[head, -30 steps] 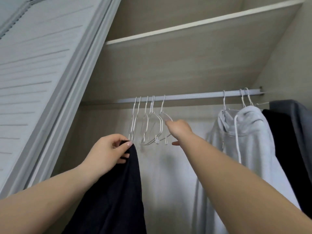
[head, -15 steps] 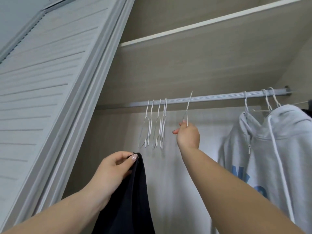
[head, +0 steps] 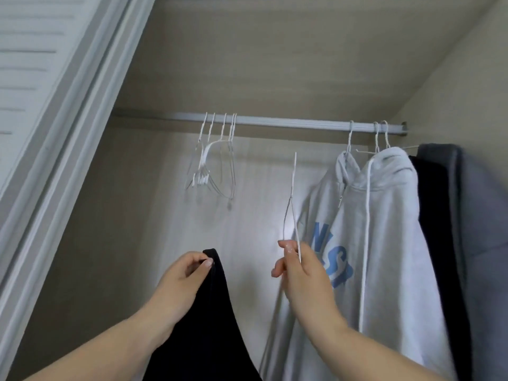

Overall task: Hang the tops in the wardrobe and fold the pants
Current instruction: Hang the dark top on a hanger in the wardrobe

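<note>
Hanger (head: 293,204) upright, pinched in right hand (head: 302,273) | black top (head: 211,312) just left, edge pinched by left hand (head: 182,281) | both below rail (head: 288,124) | next, likely: thread hanger into top.

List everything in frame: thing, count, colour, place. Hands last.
black top: 1, black, hanging from the left hand, lower centre
held hanger: 1, white wire, off the rail, in the right hand
empty hangers: a bunch, count unclear, white, left part of rail
rail: 1, pale grey, across wardrobe
hoodie: 1, light grey with blue lettering, hanging right
dark garments: at least 2, black and dark grey, far right
louvred door: 1, white, left
left hand: pinches the black top
right hand: grips the held hanger
</note>
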Available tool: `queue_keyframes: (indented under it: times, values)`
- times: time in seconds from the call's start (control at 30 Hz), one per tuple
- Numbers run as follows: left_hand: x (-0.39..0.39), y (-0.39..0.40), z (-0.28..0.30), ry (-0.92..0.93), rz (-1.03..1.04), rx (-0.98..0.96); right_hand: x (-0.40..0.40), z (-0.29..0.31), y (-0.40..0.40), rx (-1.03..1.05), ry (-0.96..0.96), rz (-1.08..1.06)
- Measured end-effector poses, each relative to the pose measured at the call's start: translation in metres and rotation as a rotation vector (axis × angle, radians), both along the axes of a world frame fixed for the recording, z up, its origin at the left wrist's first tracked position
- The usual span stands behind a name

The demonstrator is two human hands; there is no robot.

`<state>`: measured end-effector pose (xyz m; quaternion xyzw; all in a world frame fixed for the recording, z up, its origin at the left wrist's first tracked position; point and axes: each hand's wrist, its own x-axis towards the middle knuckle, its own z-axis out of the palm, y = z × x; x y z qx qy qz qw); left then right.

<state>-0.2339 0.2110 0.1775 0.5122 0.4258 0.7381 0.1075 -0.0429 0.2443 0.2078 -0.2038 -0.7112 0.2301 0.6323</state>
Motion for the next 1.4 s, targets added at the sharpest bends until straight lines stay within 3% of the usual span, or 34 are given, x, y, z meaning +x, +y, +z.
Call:
queue_keyframes:
  times: [0.17,0.27,0.63,0.77,0.97,1.13,1.23,1.4]
  values:
    - [0.017,-0.002,-0.044,-0.213,-0.089,-0.080,0.060,-0.050,-0.033,-0.077,0.030,0.085]
    - [0.025,-0.021,-0.058,-0.244,-0.001,-0.096,0.090,-0.066,-0.058,-0.097,0.049,0.168]
    - [0.048,-0.144,-0.091,0.098,0.387,-0.308,0.207,-0.104,-0.138,-0.210,0.197,0.373]
    - [0.062,-0.194,-0.098,0.193,0.492,-0.322,0.245,-0.108,-0.163,-0.216,0.151,0.492]
    - [0.088,-0.272,-0.087,0.063,0.249,-0.358,0.274,-0.090,-0.189,-0.154,0.033,0.497]
    - [0.098,-0.300,-0.075,-0.241,0.211,-0.176,0.274,-0.079,-0.188,-0.197,0.046,0.505]
    - [0.104,-0.303,-0.119,-0.292,0.280,-0.313,0.266,-0.094,-0.183,-0.286,0.015,0.481]
    - [0.125,-0.284,-0.217,-0.388,0.158,-0.492,0.250,-0.152,-0.168,-0.383,-0.065,0.447]
